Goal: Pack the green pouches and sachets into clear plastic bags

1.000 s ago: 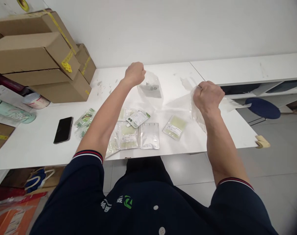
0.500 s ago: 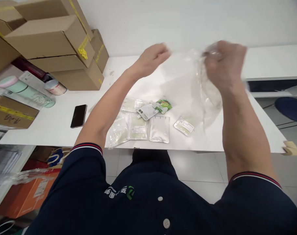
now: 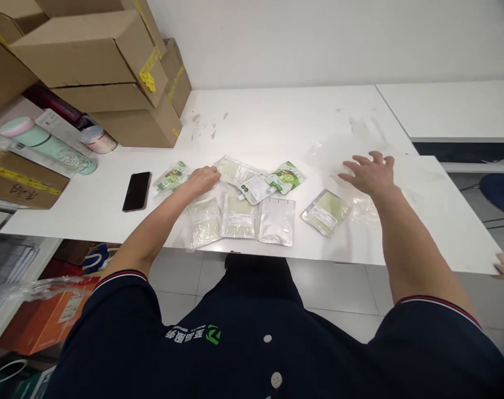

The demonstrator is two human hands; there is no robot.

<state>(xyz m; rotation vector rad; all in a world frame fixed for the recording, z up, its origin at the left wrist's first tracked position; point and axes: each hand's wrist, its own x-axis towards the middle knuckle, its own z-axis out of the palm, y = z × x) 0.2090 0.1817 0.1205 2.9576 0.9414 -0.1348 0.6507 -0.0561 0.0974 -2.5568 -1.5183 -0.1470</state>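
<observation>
Several small sealed pouches lie in a cluster near the front edge of the white table (image 3: 276, 119). My left hand (image 3: 202, 179) rests with curled fingers on the left side of that cluster, touching a pale pouch beside a green printed pouch (image 3: 171, 177). My right hand (image 3: 370, 173) hovers with spread fingers, palm down, over a clear plastic bag (image 3: 362, 172) lying flat on the table. A pale green labelled pouch (image 3: 325, 211) lies just left of that hand. A silver pouch (image 3: 277, 221) and another green printed pouch (image 3: 285, 177) sit in the middle.
A black phone (image 3: 137, 190) lies left of the pouches. Stacked cardboard boxes (image 3: 89, 66) fill the back left corner, with a mint bottle (image 3: 47, 145) and a small can (image 3: 98, 139) in front. A second white table (image 3: 455, 108) adjoins on the right.
Both hands came down from in front of me, where they held the clear bag. The bag now lies flat on the table, and my left hand has dropped onto the pouches.
</observation>
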